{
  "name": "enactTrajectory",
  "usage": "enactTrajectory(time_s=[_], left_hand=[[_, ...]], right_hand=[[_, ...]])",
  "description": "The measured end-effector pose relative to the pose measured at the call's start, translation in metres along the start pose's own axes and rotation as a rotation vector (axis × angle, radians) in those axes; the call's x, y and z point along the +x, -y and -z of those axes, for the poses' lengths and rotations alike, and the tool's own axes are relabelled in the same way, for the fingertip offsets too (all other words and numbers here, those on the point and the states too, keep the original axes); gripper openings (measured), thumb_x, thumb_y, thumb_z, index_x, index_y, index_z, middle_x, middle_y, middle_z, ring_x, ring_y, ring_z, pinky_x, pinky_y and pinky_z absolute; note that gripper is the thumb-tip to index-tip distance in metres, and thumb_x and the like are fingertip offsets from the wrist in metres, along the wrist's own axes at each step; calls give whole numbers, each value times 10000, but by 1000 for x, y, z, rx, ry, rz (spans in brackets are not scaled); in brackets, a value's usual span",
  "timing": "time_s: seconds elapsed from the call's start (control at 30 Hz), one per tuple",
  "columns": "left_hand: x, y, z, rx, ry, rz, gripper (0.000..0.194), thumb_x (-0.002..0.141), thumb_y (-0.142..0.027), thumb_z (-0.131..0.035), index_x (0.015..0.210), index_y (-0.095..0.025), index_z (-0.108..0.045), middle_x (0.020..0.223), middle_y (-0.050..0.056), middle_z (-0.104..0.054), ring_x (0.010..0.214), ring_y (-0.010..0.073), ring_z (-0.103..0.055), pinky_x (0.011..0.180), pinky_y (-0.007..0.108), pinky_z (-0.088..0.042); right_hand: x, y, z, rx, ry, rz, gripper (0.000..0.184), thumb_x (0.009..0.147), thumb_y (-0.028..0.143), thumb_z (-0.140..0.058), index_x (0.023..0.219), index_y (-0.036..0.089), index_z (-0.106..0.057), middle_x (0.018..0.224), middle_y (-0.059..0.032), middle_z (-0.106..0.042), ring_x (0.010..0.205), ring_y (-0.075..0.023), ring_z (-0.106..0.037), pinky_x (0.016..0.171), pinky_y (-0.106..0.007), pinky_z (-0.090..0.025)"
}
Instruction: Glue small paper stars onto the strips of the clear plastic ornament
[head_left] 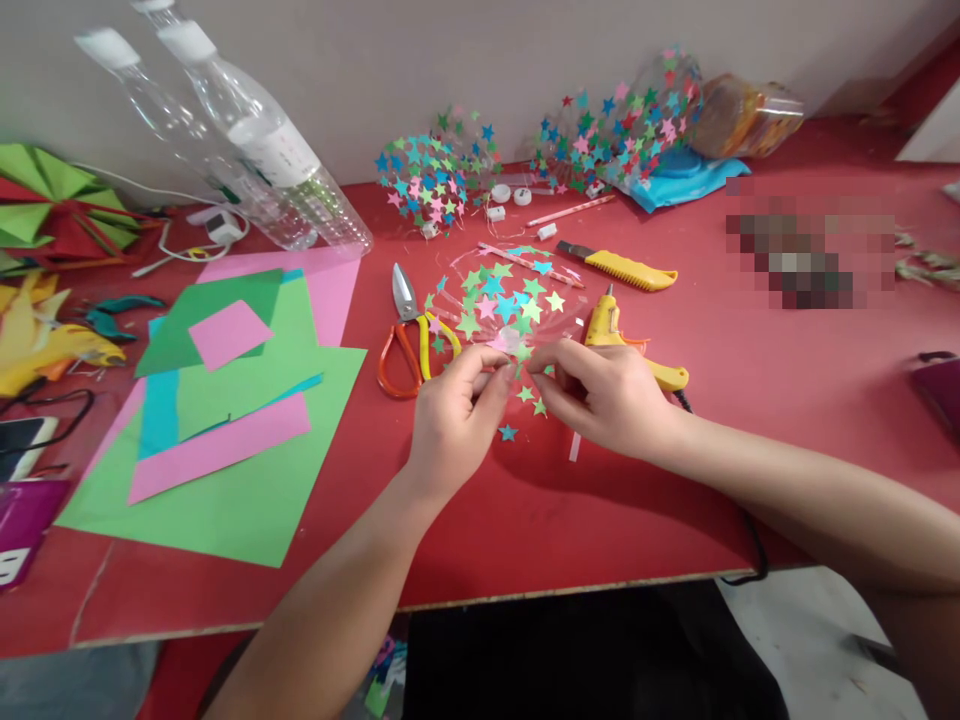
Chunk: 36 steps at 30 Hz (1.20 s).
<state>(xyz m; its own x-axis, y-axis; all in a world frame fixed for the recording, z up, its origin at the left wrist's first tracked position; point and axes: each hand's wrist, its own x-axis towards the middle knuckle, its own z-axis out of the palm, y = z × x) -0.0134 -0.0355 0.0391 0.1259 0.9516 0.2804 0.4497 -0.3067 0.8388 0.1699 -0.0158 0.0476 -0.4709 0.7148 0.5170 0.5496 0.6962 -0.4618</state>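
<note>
My left hand (pixel 459 420) is closed, with thumb and forefinger pinched together over the middle of the red table. Close beside it, my right hand (pixel 611 400) also holds its fingertips in a pinch. Whatever sits between the fingertips is too small to make out. Just beyond both hands lies a clear plastic piece with paper stars (pixel 491 284) in green, blue and pink. A loose blue star (pixel 508 433) rests below my fingers. Scissors (pixel 405 295) with red and yellow handles lie left of my hands, and a yellow glue gun (pixel 602 322) lies partly behind my right hand.
Coloured paper sheets (pixel 315 440) spread at left, near two plastic bottles (pixel 277 150). Star-covered clear balls (pixel 424 185) stand along the wall. A yellow utility knife (pixel 630 270) and a blue packet (pixel 682 185) lie at back right. The table's front edge (pixel 525 595) runs below.
</note>
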Motion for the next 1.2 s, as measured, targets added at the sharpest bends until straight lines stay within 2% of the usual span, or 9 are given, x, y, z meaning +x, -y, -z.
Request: enactTrajectory(time_s=[0.37, 0.6, 1.2], left_hand=[[0, -2, 1, 39, 27, 9, 120, 941, -289, -537, 863, -200, -562, 479, -99, -373, 414, 56, -331, 444, 208, -271], [1, -6, 1, 43, 4, -33, 102, 923, -244, -554, 837, -193, -568, 463, -107, -377, 408, 53, -328, 455, 201, -295], [1, -9, 1, 119, 9, -114, 78, 932, -210, -536, 873, -186, -582, 511, -90, -445, 450, 57, -393, 488, 190, -345]], right_hand=[[-1, 0, -1, -2, 23, -25, 177, 925, 257, -480, 990, 155, -609, 538, 66, -512, 453, -63, -453, 496, -187, -308], [-1, 1, -1, -2, 52, -100, 228, 929, 302, -486, 1049, 156, -614, 534, 63, -507, 462, -71, -472, 508, -189, -315], [-1, -2, -5, 1, 31, -87, 172, 933, 265, -474, 951, 169, -615, 550, 50, -542, 471, -68, -475, 515, -184, -301]])
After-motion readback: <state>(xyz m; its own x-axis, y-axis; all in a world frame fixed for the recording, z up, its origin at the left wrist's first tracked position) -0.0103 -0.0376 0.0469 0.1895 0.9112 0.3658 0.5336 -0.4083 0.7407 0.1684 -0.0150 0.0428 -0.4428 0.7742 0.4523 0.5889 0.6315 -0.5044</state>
